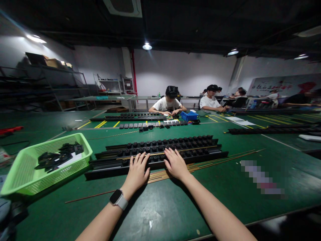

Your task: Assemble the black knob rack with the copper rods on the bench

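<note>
Several long black rails [97, 174] lie side by side across the green table, with rows of round black socket-like pieces [187, 144] in them. My left hand [137, 170], below a wristwatch [119, 199], rests over the nearest rails with its fingers spread. To its right, my right hand [176, 164] lies on the same rails, fingers stretched forward. A thin brass-coloured rod [200, 149] runs along the rails near both hands' fingertips. Under and beside my wrists lies a bundle of similar rods [159, 176] on the table. My palms hide part of the rails and rods.
At left stands a light green basket [67, 172] holding black parts [51, 159]. Across the table are a row of grey sockets [135, 126], a blue bin [190, 116] and a co-worker [167, 102]. More rails [273, 129] lie at far right.
</note>
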Available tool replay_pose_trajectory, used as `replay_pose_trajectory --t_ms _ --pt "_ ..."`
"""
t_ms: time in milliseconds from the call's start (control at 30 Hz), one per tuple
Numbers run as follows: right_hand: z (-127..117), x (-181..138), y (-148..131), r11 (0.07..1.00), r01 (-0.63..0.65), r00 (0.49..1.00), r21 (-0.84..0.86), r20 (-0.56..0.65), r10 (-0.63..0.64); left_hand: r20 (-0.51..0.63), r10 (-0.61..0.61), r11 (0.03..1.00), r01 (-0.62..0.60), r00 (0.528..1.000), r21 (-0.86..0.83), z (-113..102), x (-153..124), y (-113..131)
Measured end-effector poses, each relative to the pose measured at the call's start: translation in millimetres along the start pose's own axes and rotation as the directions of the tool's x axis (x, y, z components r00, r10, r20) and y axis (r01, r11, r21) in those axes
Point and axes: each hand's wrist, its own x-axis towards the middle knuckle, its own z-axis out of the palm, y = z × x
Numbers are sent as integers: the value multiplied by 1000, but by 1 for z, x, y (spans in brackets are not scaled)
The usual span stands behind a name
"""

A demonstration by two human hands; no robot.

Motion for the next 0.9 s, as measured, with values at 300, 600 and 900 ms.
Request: replay_pose_trajectory --t_ms 300,600,900 --pt "-4 -2 14 999 -34 999 -14 -17 34 -5 -6 1000 6 1000 -8 -2 0 0" --pt "-10 -2 29 994 -109 993 5 -32 109 0 -6 1000 6 1000 -7 -3 0 1" --pt "-15 2 15 999 -37 999 -9 -18 37 24 -14 1000 15 1000 -10 -3 1 2"
